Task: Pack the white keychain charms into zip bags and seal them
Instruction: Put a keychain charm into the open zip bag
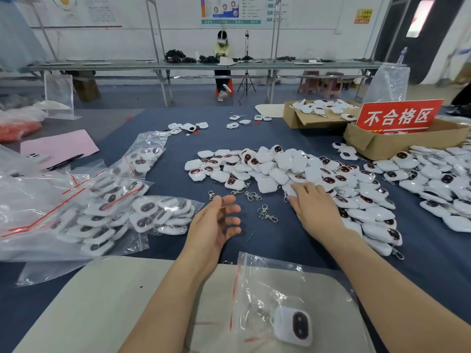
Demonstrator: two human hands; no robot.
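A big pile of white keychain charms (277,164) with dark oval faces covers the blue table's middle and right. My right hand (316,207) lies palm down on the pile's near edge, its fingertips on one charm (290,191); whether it grips that charm is hidden. Beside it my left hand (216,222) hovers over the table, palm turned right, fingers relaxed and holding nothing. Near me a zip bag (275,296) with a red seal strip lies on a beige board (102,307), with one charm (297,324) inside it.
Filled zip bags (96,212) are heaped at the left. Loose metal clasps (266,212) lie between my hands. Two cardboard boxes (377,143) stand back right, one with a red sign (397,117). A pink sheet and pen (58,149) lie far left. A person sits at a distant bench.
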